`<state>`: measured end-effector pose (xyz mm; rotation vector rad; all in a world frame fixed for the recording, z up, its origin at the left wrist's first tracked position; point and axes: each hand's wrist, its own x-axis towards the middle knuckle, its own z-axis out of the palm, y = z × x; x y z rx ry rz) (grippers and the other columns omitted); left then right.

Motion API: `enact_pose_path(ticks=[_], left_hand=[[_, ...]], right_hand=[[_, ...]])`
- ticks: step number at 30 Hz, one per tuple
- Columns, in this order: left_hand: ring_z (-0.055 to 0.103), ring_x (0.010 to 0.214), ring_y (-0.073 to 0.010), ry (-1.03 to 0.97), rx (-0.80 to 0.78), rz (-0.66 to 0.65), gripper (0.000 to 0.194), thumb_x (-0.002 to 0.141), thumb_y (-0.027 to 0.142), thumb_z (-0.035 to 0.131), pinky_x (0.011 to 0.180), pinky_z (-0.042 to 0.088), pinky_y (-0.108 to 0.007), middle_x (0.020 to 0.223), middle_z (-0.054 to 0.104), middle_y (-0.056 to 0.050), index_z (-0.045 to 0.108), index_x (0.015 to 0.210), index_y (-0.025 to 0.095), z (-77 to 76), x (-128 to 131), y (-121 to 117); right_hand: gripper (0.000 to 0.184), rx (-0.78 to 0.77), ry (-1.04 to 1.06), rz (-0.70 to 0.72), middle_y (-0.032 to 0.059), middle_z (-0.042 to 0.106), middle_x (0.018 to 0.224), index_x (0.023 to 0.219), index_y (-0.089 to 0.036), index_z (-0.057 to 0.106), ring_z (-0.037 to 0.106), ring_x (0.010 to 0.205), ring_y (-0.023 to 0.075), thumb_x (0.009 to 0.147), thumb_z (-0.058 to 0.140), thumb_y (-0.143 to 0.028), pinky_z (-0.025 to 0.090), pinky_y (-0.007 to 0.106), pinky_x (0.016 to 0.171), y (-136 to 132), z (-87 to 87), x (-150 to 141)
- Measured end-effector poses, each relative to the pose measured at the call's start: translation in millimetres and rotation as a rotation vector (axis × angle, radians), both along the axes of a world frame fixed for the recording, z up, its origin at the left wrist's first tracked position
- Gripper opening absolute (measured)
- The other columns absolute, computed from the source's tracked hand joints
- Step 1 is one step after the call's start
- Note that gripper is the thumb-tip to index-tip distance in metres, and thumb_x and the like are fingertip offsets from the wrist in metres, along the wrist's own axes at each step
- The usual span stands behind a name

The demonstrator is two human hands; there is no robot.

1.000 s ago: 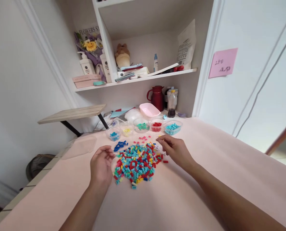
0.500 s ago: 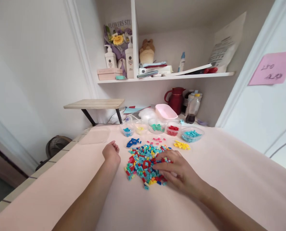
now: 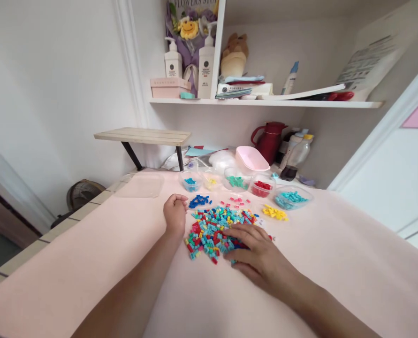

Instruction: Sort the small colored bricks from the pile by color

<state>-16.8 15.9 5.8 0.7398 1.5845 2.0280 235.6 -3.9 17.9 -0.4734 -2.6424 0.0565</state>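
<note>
A heap of small mixed-colour bricks (image 3: 216, 227) lies on the pink table (image 3: 317, 263). My right hand (image 3: 256, 253) rests on the heap's near right side, fingers stretched flat over the bricks. My left hand (image 3: 175, 213) sits at the heap's left edge, fingers curled into a loose fist; what is inside it is hidden. Small sorted piles lie behind the heap: dark blue bricks (image 3: 199, 201), pink bricks (image 3: 239, 202) and yellow bricks (image 3: 275, 213).
A row of clear cups holds sorted bricks: blue (image 3: 190, 181), yellow (image 3: 211, 180), green (image 3: 236, 180), red (image 3: 262, 186), light blue (image 3: 292, 197). Behind stand a pink tub (image 3: 251, 159), red jug (image 3: 269, 138) and bottles (image 3: 296, 152). A clear lid (image 3: 140, 185) lies left.
My right hand came from the far right edge of the heap down onto its near side and flattened. My left hand closed into a fist. The camera turned left and tilted.
</note>
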Motion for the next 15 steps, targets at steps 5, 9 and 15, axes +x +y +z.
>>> enact_pose_path(ticks=[5,9,15], left_hand=[[0.045,0.047,-0.0076,0.057,-0.044,-0.031,0.018,0.062,0.017,0.042,0.046,0.035,-0.020,0.055,0.052,0.002,0.059,0.067,0.016,2.7,-1.9,-2.4],[0.046,0.047,-0.0083,0.157,-0.120,-0.155,0.020,0.062,0.018,0.041,0.047,0.037,-0.021,0.056,0.053,0.003,0.059,0.069,0.017,2.4,0.0,-4.1],[0.051,0.054,-0.0101,0.413,-0.275,-0.352,0.022,0.067,0.019,0.043,0.051,0.036,-0.021,0.064,0.061,0.002,0.066,0.070,0.020,-1.4,7.3,-5.7]], right_hand=[[0.020,-0.047,0.095,-0.148,0.0065,0.056,0.129,0.099,-0.031,0.070,0.050,0.117,0.0277,0.090,0.052,-0.027,0.041,0.047,0.095,20.8,3.0,22.4],[0.021,-0.046,0.185,-0.216,0.0073,0.060,0.121,0.096,-0.030,0.070,0.054,0.112,0.0263,0.091,0.049,-0.027,0.043,0.045,0.093,25.5,15.4,34.1],[0.025,-0.371,0.234,-0.310,0.0038,0.068,0.086,0.094,-0.025,0.068,0.060,0.070,0.0155,0.093,0.046,-0.036,0.047,0.028,0.064,17.5,35.6,43.4]])
